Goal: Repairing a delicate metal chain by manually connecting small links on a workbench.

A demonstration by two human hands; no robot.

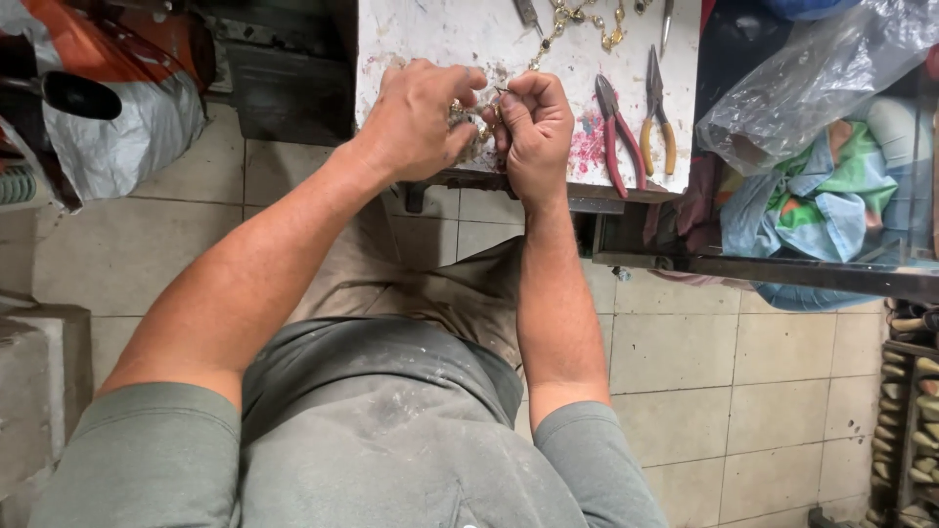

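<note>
Both my hands meet over the near edge of a small white, stained workbench (430, 39). My left hand (416, 117) is closed around a small gold-coloured jewellery piece (471, 122), of which only a bit shows between the fingers. My right hand (533, 122) pinches a thin metal tool or wire (500, 91) against that piece. A gold chain with beads (577, 22) lies at the far side of the bench.
Red-handled pliers (612, 132) and yellow-handled pliers (657, 117) lie on the bench right of my hands. A clear plastic bag (822, 73) and bundled cloth (822, 196) sit in a tray at right. A wrapped orange object (117, 88) stands at left. Tiled floor below.
</note>
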